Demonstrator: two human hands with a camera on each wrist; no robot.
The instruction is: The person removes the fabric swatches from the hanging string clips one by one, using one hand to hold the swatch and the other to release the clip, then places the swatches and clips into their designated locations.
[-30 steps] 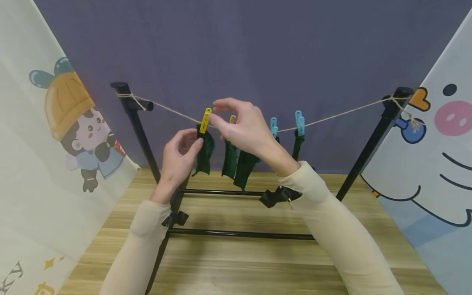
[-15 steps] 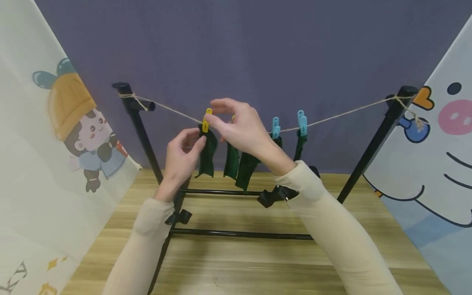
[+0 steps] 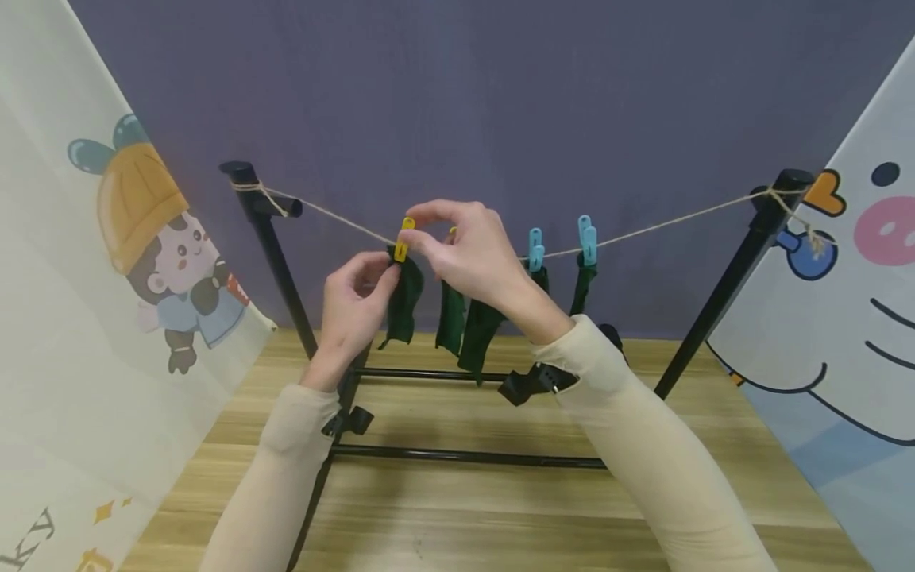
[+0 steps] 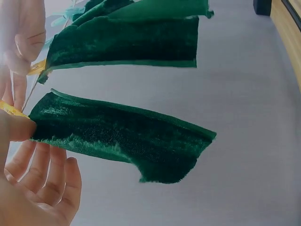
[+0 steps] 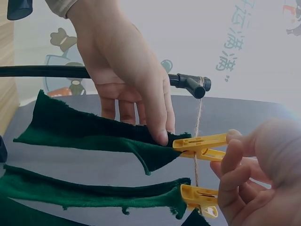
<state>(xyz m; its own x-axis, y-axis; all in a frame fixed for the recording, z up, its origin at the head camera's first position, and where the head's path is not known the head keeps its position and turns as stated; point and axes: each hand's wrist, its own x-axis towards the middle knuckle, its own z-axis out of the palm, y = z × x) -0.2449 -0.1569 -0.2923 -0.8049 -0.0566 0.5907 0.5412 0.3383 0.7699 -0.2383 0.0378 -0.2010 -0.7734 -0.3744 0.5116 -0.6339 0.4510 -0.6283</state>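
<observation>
My left hand [image 3: 353, 298] pinches the top corner of the leftmost dark green velvety cloth strip [image 4: 117, 132], thumb in front and fingers behind. At that corner a yellow clothespin [image 5: 200, 142] sits on the twine line [image 3: 336, 216]. My right hand [image 3: 468, 250] pinches the handle end of this clothespin between thumb and index finger. Beside it hangs a second green strip [image 5: 94, 190] from another yellow clothespin [image 5: 200, 194], partly hidden behind my right hand in the head view. Further right, a wider green piece [image 3: 477, 338] hangs partly behind my right wrist.
Two pairs of light blue clothespins [image 3: 588, 245] hold green cloth [image 3: 582, 287] on the right part of the line. The line runs between black posts [image 3: 736, 278] of a rack with low crossbars [image 3: 465, 454] on a wooden table [image 3: 457, 516]. A purple-grey backdrop [image 3: 457, 103] stands behind.
My right thumb and index finger have closed in on the left yellow clothespin. My left hand stays at the cloth's corner. The head view has shifted slightly.
</observation>
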